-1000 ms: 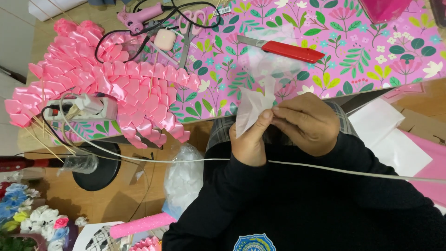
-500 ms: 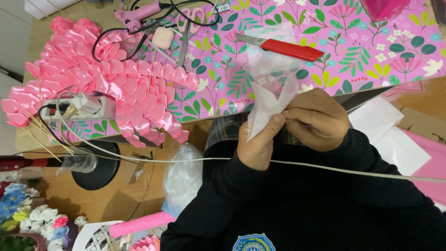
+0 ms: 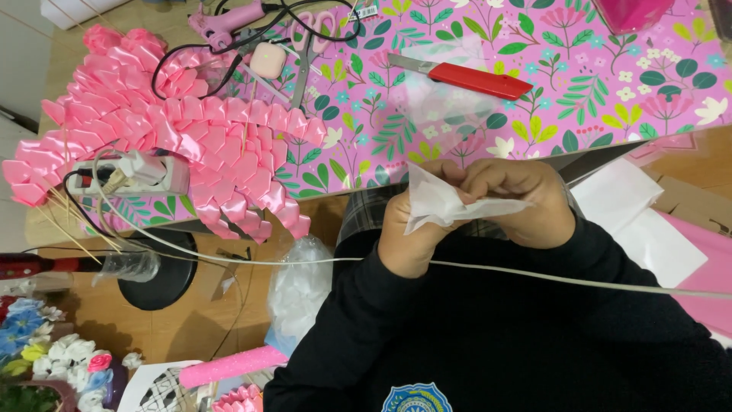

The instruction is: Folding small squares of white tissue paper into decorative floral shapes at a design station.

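White ribbon piece [image 3: 446, 204] pinched by left hand [image 3: 412, 229] and right hand [image 3: 526, 202], grips closed.

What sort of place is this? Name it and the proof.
Probably a home craft table for ribbon-flower work: folded pink ribbon petals, a pink glue gun, scissors, and a red utility knife on floral wrapping paper.

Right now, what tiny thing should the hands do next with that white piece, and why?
Probably press the fold flat. Both hands, the left hand and the right hand, pinch the white folded piece between them, and it looks creased to a point but loose at its edges, so a firm pinch along the crease seems the likely next move.
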